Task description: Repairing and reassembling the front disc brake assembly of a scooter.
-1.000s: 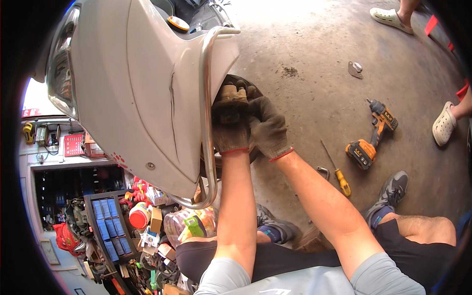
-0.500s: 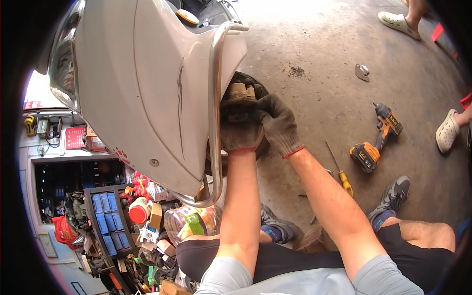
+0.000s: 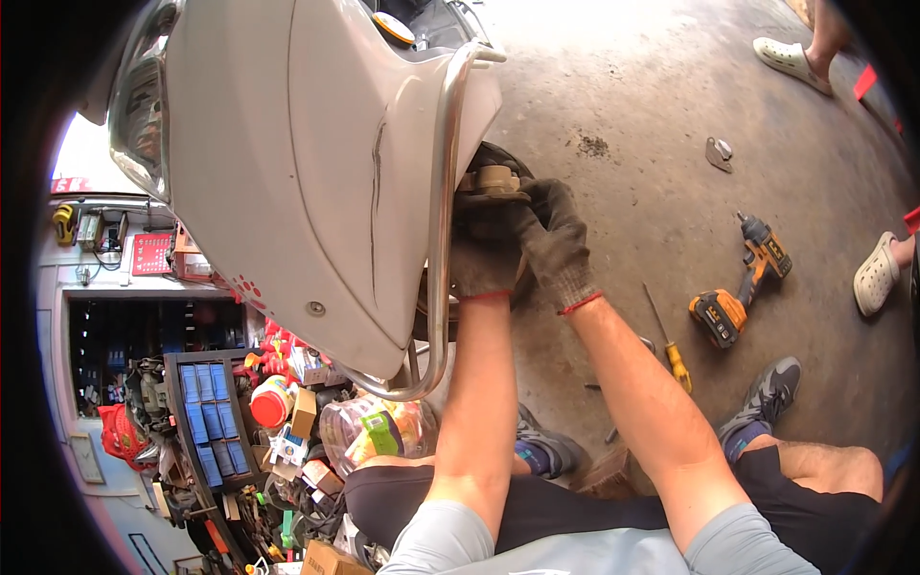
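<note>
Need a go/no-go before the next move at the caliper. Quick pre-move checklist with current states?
1. Left hand on caliper: ok, gloved grip just below it.
2. Right hand on caliper: ok, fingers at its side.
3. Caliper seated on disc: cannot tell, hidden by crash bar.
4. Drill within reach: ok, on floor to the right.
5. Screwdriver at hand: ok, beside right forearm.
6. Bystander's foot clear: ok, beyond drill.

1. The left side is closed off by a white scooter body (image 3: pixel 287 172) and its chrome guard bar (image 3: pixel 443 192), just beside the gloved hands (image 3: pixel 517 240).
2. Open concrete floor (image 3: pixel 623 115) is left to the right.
3. Farther right, a cordless drill (image 3: pixel 738 287) and a yellow screwdriver (image 3: pixel 668 340) are seen lying on that floor.
</note>
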The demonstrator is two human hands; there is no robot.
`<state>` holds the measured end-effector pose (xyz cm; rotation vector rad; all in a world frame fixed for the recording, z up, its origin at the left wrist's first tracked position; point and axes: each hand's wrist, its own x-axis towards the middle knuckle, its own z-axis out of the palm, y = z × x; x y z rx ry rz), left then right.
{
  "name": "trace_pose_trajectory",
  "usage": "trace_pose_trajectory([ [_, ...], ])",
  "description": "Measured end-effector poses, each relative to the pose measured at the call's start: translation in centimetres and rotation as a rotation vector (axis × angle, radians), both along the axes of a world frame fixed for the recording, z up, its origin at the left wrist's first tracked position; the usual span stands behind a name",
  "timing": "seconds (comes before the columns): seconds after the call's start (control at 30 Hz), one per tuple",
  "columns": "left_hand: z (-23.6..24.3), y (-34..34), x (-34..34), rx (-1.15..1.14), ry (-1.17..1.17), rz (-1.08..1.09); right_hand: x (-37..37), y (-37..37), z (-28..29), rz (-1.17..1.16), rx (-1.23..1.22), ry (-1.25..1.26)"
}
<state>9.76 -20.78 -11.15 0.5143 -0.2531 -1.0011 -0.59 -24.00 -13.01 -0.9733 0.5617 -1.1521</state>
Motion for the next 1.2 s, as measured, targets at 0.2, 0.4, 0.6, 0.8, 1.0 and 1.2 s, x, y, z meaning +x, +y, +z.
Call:
trace_pose_trajectory([
  [0.2, -0.2, 0.3, 0.4, -0.006, -0.105, -0.065, -1.8, -0.6, 3.3, -0.214, -0.364, 0.298],
  [0.4, 1.9, -0.2, -2.2, 0.258, -0.177, 0.151, -1.4, -2.3, 3.6, -0.241, -0.693, 0.455],
  [0.6, 0.7, 0.2, -0.7, 0.245, -0.110, 0.125, -1.0, -2.8, 3.6, -0.033, -0.603, 0.423],
  [0.8, 0.2, 0.2, -0.3, 0.267, -0.138, 0.146, -1.0, -2.6, 3.0, -0.044, -0.617, 0.386],
  [1.0, -0.4, 0.6, 0.6, 0.255, -0.141, 0.093, -1.1, -2.4, 3.0, 0.075, -0.554, 0.319],
  [1.2, 0.7, 1.2, -0.3, 0.294, -0.325, 0.090, -1.1, -1.5, 3.1, -0.036, -0.592, 0.272],
])
